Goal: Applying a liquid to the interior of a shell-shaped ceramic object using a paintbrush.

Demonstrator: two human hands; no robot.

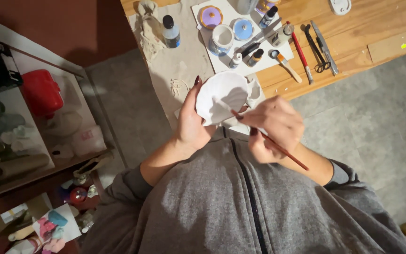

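— What do the hands have?

— The left hand cups a white shell-shaped ceramic piece, fingers curled up round its left edge, thumb hidden behind it. The right hand pinches a thin brown brush, fingers drawn in tight on the handle, its tip touching the lower right of the piece.

— And where is that piece?

— Held in the air just off the near edge of the wooden table, above a pale cloth that hangs over that edge.

— What lies on the table?

— Beyond the piece, a white sheet carrying a blue and white cup, two round lids — one purple, one blue — and small paint bottles. To the right of the sheet, a red-handled tool and black scissors. Left of the sheet, on the cloth, a dark-capped bottle.
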